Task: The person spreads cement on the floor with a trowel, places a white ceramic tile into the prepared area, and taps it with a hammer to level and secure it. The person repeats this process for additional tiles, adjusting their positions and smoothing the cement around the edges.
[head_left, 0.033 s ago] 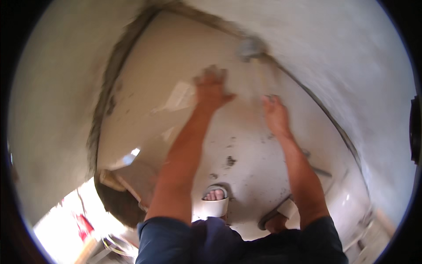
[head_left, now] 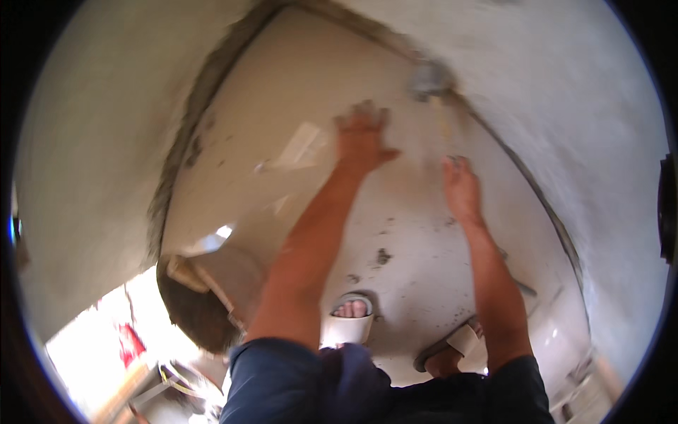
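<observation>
"Starting at the left, what do we see?"
"A red thing (head_left: 131,345) in the bright opening (head_left: 85,357), too washed out for us to name, then a pale patch (head_left: 302,145) on the smooth floor (head_left: 268,92) and a sandal (head_left: 348,329) on our foot."
"And our left hand (head_left: 364,138)?"
"Spread wide, palm down over the floor; we can't tell whether it presses. Dark specks (head_left: 383,256) lie nearer us."
"Where's the mallet (head_left: 431,80)?"
"Further right, its blurred grey head near the wall (head_left: 537,85), its pale handle (head_left: 443,119) pointing back toward us."
"Our right hand (head_left: 462,189)?"
"Curled around the handle's near end. A grey bar (head_left: 526,288) shows just right of our forearm (head_left: 498,304)."
</observation>
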Demonstrator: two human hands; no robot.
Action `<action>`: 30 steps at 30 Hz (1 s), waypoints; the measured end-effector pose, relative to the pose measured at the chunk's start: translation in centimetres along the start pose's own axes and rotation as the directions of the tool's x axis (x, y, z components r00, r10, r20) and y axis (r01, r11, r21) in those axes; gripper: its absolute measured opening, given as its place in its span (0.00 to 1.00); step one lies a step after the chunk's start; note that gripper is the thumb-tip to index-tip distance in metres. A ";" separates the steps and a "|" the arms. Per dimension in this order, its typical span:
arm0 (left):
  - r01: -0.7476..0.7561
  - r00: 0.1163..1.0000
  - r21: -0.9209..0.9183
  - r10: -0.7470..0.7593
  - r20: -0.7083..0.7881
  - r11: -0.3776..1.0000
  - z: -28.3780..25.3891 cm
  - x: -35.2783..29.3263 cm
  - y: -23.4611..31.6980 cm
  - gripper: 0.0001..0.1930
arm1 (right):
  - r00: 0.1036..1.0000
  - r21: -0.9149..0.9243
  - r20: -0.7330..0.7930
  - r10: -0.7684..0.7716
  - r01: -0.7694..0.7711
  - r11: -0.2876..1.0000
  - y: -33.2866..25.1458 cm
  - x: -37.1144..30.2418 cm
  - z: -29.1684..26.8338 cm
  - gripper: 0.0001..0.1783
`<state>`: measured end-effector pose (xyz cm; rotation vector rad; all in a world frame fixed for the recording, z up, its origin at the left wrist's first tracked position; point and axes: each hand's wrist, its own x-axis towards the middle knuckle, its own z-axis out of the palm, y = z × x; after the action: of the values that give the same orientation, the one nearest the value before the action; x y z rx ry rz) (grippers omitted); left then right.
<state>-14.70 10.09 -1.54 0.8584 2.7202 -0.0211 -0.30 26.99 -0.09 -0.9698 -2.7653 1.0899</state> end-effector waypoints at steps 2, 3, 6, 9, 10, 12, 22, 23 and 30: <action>-0.028 0.999 -0.104 0.031 0.028 0.994 0.2 0.0 -1.0 0.46 | 0.998 -0.191 0.059 0.005 0.006 0.982 -0.1 0.8 0.1 0.24; -0.026 1.000 -0.113 0.028 0.015 0.993 0.4 -0.2 -2.2 0.45 | 0.995 -0.156 0.102 0.010 0.006 0.988 -0.1 1.2 0.0 0.25; 0.100 0.992 -0.130 -0.109 -0.062 0.986 1.8 -1.0 -6.1 0.43 | 0.984 -0.182 0.156 0.082 -0.053 0.982 -0.4 1.4 -0.1 0.25; 0.507 0.830 -0.163 -0.530 -0.174 0.846 3.1 -1.5 -13.5 0.44 | 0.983 -0.187 0.162 0.092 -0.061 0.980 -0.8 1.3 -0.2 0.25; 0.623 0.743 -0.206 -0.653 -0.145 0.754 3.5 -1.7 -15.5 0.46 | 0.985 -0.169 0.148 0.091 -0.065 0.983 -0.9 1.3 -0.2 0.25; 0.651 0.712 -0.241 -0.689 -0.134 0.720 4.3 -2.2 -17.1 0.46 | 0.980 -0.137 0.166 0.107 -0.084 0.987 -1.0 1.3 -0.2 0.25; 0.666 0.730 -0.203 -0.683 -0.022 0.718 1.6 -1.9 -16.1 0.47 | 0.994 -0.250 0.108 0.018 0.010 0.968 0.2 1.6 0.1 0.25; 0.593 0.794 -0.215 -0.608 -0.005 0.776 1.5 -1.9 -15.2 0.46 | 0.992 -0.231 0.121 0.032 -0.004 0.973 0.2 1.6 0.0 0.25; 0.215 0.946 -0.423 -0.295 -0.133 0.880 0.3 -5.0 -4.3 0.38 | 0.994 -0.380 0.105 -0.041 0.078 0.922 -0.3 0.2 -2.0 0.26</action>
<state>-13.18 3.71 -0.77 0.3929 2.8409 0.5800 -0.13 28.16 1.58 -0.8694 -3.1365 0.6074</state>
